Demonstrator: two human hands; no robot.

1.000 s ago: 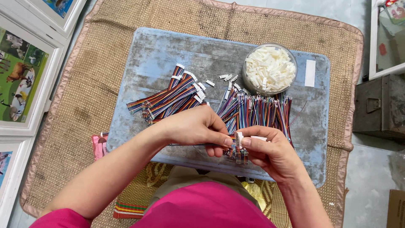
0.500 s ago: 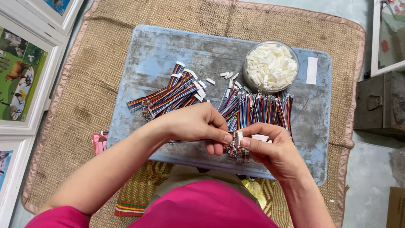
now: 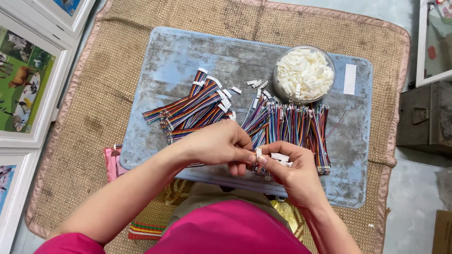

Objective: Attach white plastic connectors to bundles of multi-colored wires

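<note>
White connector [image 3: 258,152], pinched between the fingertips of the left hand [image 3: 220,145] and right hand [image 3: 288,170] over the blue worktop [image 3: 155,70], has barely moved over the last second, so both grips remain clamped on it beside the coloured wire bundle [image 3: 289,124].

wire ends [image 3: 263,169] hidden inside both hands' grip; framed pictures [image 3: 28,80] cut off.

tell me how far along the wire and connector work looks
Done, it seems: a fanned pile of wire sets with white connectors on the blue board. In hand: left hand and right hand pinch a small white connector together. Left: a bigger row of bare-ended wires and a full tub of connectors.
</note>
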